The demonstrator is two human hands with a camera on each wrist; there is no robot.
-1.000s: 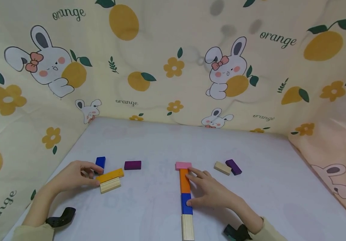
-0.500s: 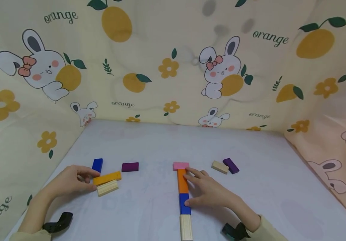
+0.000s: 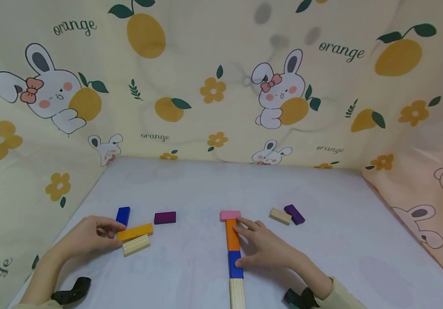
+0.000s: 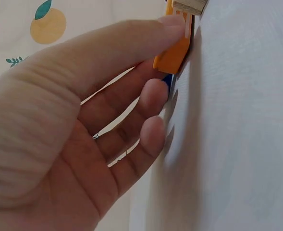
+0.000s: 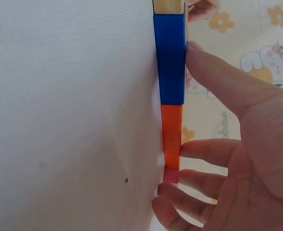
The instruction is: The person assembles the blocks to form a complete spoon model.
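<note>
Orange block (image 5: 172, 134) — slim, smooth, meeting a blue block (image 5: 171, 60)

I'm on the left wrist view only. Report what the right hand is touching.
Observer: The right hand has its thumb on a blue block and a fingertip on the orange block just beyond it.
Operator: Tell me what sits past the orange one.
Observer: A pink block, lying crosswise against the orange block's far end.
Operator: Now give me whatever lies to the right of that.
Observer: A pale wooden block and a purple block, close together.
</note>
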